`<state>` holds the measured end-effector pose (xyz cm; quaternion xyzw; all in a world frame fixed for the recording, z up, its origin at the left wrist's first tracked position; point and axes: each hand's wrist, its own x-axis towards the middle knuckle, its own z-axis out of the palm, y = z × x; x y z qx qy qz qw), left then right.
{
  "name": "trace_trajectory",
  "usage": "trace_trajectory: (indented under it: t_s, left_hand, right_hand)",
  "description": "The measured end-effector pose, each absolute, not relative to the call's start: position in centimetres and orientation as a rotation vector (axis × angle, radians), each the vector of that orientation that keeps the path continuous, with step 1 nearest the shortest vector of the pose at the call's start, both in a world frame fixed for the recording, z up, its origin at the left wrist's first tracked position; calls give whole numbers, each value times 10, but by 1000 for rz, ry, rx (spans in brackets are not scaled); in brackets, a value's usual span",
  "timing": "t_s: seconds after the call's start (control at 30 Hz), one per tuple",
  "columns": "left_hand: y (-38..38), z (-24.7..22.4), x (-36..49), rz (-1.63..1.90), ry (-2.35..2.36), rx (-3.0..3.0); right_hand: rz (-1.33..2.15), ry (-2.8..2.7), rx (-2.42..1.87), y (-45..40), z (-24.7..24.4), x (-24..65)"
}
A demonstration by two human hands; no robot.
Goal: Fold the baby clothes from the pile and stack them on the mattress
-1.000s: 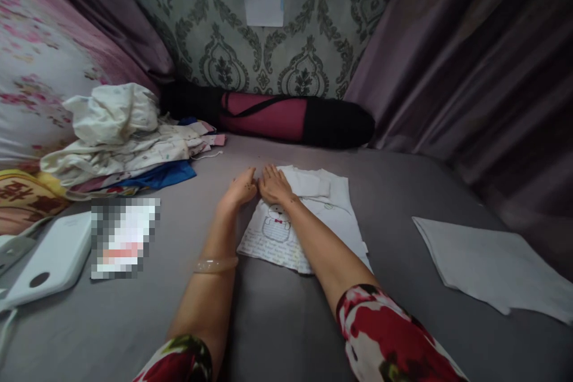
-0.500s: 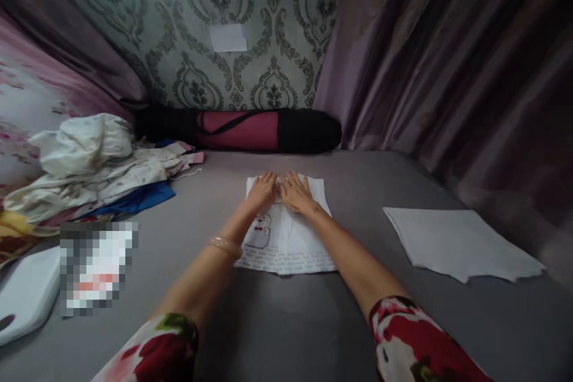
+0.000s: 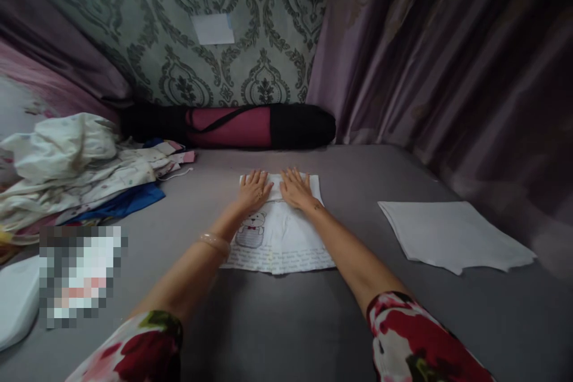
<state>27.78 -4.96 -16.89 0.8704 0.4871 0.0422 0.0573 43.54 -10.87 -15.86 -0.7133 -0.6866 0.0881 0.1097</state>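
A white cloth garment (image 3: 286, 236) with a printed bear and lines of text lies flat on the grey surface, in the middle of the head view. My left hand (image 3: 254, 190) rests palm down on its upper left part, fingers spread. Flat on the upper right part is my right hand (image 3: 295, 188), its fingers also apart. A narrow strip of the cloth shows between the two hands. Neither hand grips anything.
Crumpled clothes (image 3: 80, 155) are heaped at the left. A black and pink long bag (image 3: 233, 126) lies along the wall. Folded white cloth (image 3: 452, 236) rests at the right. A white object (image 3: 18, 298) and a pixelated patch are at the lower left.
My hands have moved apart across the top of the cloth, the left one going left, which widens the gap between them. The whole view has shifted slightly.
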Motion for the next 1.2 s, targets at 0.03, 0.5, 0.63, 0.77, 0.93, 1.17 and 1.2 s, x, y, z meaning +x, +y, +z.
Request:
trace_trajectory:
  t_s: [0.03,0.5,0.63,0.77,0.93,1.17,1.2]
  left_hand:
    - [-49,-171,276,150,1499,2640]
    - [-42,-178,246,153,1548,2674]
    - [-41,-183,240,86,1549,2617]
    - [-44,-180,241,169,1544,2611]
    - [-70,-173,224,433,1635,2628]
    - [-127,-165,170,364,1722,2392]
    - [-134,-164,165,336,1730,2332]
  right_hand:
    - [225,-1988,-2113,-109,-160,437]
    - [175,-1925,-2205,-118,-162,477]
    - [203,-1923,-2188,-124,-175,487]
    - [255,-1827,-2068,-122,-175,490]
    - [501,-1284,-1934,-145,-173,500]
    - [669,-1120,-1893,-240,-180,505]
    - [698,-1126,-1909,-252,-178,503]
